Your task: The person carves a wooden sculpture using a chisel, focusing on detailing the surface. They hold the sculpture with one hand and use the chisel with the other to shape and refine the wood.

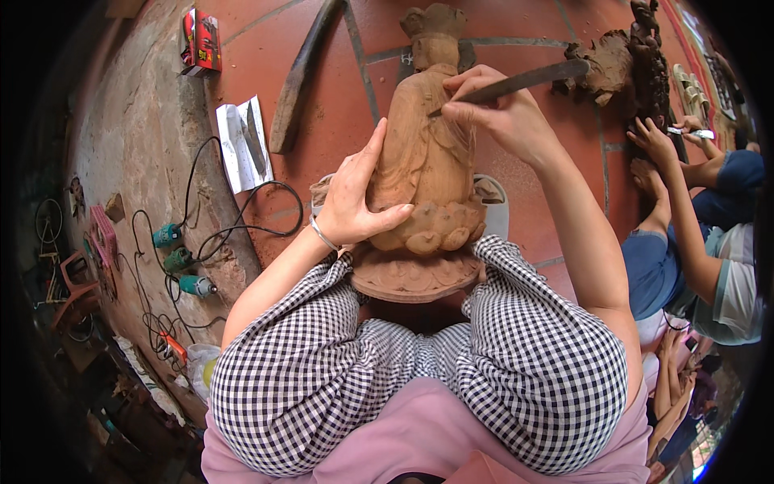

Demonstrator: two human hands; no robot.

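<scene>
A brown carved wooden statue (427, 153) lies between my knees, its round petalled base (415, 274) toward me and its head end farther off. My left hand (355, 194) rests against the statue's left side, thumb reaching over the lower body, fingers stretched out. Between the fingers and thumb of my right hand (496, 113) is a dark, flat carving knife (536, 78), held much like a pen. Its narrow tip touches or nearly touches the upper part of the carved robe. Wooden petals (427, 230) show below my left thumb.
At left lie a wooden bar (300, 81), a blade on white paper (246, 145), a red box (200, 42) and green power tools (196, 285) with tangled black cables. On the right, a co-worker's hands (655, 143) are beside a dark gnarled wood carving (621, 64).
</scene>
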